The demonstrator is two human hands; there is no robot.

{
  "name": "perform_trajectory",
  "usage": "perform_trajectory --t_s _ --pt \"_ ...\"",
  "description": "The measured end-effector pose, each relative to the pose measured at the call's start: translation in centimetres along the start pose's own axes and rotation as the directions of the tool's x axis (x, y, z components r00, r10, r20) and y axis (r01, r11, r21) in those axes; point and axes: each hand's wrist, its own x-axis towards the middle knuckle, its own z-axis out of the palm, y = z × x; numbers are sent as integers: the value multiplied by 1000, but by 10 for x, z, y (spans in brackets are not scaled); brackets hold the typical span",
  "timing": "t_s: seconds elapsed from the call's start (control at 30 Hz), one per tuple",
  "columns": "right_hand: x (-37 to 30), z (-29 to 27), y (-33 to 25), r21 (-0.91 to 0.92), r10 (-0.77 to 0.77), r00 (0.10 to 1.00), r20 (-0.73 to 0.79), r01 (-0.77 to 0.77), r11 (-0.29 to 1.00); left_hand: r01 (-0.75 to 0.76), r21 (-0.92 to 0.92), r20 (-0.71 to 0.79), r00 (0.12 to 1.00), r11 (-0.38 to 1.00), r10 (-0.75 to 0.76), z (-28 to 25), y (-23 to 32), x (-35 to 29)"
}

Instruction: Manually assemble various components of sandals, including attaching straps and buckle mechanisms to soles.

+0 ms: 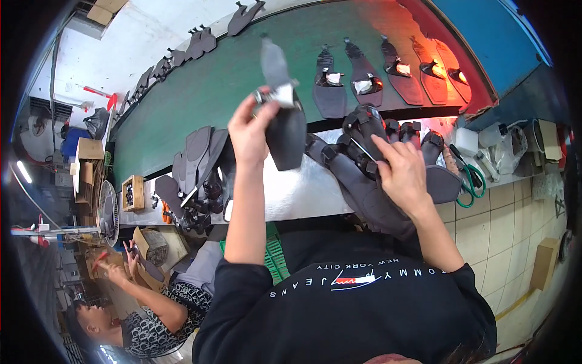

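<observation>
Pinching a blurry dark sandal (pixel 288 138) in the left hand (pixel 250 126), 12 o'clock; can't make out the white bit (pixel 283 95) on it. Resting the right hand (pixel 403 175), half-curled, at piled sandals (pixel 362 187), 3 o'clock; can't tell if gripping that thin rod (pixel 364 149). Partly blocking green belt (pixel 188 103), 11 o'clock.

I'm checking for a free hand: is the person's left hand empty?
No, the left hand grips a dark sole-shaped piece by its edge.
</observation>
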Motion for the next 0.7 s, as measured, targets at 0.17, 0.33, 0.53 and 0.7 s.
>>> perform_trajectory --t_s 0.17,0.33,0.53,0.7 --pt "6 -33 -13 837 112 982 151 -188 514 387 -224 208 916 894 -344 19 1 -96" --pt "13 -18 -49 912 -35 949 314 -312 -265 461 -278 459 834 843 -306 41 -9 -129" --pt "21 -26 -34 820 5 949 316 -270 -505 446 -344 489 836 826 -247 36 -12 -127" --pt "13 -79 -28 857 -114 974 196 -227 -462 595 -375 402 795 711 -454 12 -16 -134"
